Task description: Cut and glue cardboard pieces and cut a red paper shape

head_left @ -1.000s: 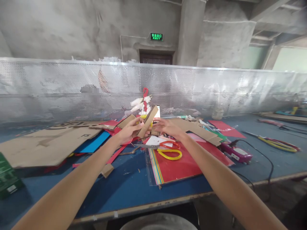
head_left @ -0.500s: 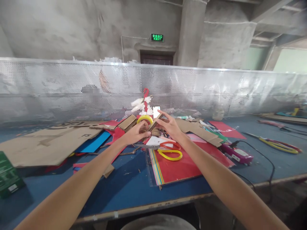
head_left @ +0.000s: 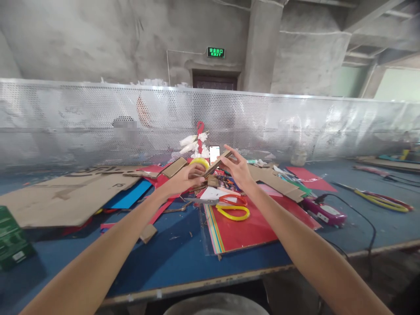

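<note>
**Work midway on cardboard strip (head_left: 218, 164) aloft**

From my remote post, I have the narrow strip slanted above the cluttered worktop (head_left: 157, 267), my right hand (head_left: 239, 168) pinching its upper end, my left hand (head_left: 186, 178) half-curled at the lower; whether that one grips, I cannot tell. I judge the work midway: the piece is already separate, not yet set down, while scissors (head_left: 219, 202) lie unheld, partly over red paper (head_left: 252, 229).

Place: craft workshop
Building: bare concrete wall (head_left: 82, 43), exit sign (head_left: 215, 52)
Furniture: blue worktable (head_left: 170, 267), perforated divider (head_left: 256, 127)
Supplies: cardboard (head_left: 82, 201), red paper (head_left: 256, 232), scissors (head_left: 234, 218)
</note>
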`<state>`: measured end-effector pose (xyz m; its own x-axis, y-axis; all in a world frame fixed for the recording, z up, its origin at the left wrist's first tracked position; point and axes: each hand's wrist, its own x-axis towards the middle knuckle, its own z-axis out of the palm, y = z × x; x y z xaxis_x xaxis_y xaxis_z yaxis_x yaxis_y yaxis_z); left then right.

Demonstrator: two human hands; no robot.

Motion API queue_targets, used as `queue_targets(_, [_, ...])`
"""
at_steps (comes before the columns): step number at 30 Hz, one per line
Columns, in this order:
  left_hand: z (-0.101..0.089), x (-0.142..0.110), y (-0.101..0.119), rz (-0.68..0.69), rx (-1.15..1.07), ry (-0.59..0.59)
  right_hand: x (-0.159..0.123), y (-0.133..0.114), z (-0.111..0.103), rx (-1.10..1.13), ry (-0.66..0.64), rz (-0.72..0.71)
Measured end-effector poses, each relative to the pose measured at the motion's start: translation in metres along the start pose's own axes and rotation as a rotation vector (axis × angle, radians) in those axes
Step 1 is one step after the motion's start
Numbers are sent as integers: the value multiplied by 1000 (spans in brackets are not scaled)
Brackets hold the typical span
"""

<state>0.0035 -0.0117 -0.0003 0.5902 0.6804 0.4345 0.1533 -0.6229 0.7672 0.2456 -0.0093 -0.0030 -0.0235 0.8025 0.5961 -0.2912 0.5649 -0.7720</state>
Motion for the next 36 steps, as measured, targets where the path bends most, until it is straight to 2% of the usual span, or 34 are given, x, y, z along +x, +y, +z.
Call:
queue_targets(5, [-7,1,8,45,32,97,3,-1,2,-7,26,-53])
queue_targets(8, [-12,2,1,58,0,181,6,-1,-1,11,89,-14])
queue_targets(10, [-16,4,-5,49,-26,247,6,1,-4,19,83,49])
queue_targets(13, [-19,5,-10,-13,-45,316,2,6,-6,-89,-30,183])
queue_targets(17, [-17,5,-9,-68,-30,307,-7,11,-2,-367,-213,204])
queue_targets(20, [-14,4,-9,-79,-16,291,-12,11,-1,-379,-342,254])
queue_targets(24, [-15,4,-16,-96,-83,271,-12,11,-5,-388,-402,267])
queue_targets(27, [-18,5,-23,-95,-33,255,-11,13,-6,-298,-370,321])
queue_targets(32, [-20,6,-23,-112,52,177,-6,9,-4,5,-132,304])
queue_targets(36, [-15,4,-13,-71,12,44,-1,4,-8,14,-79,228])
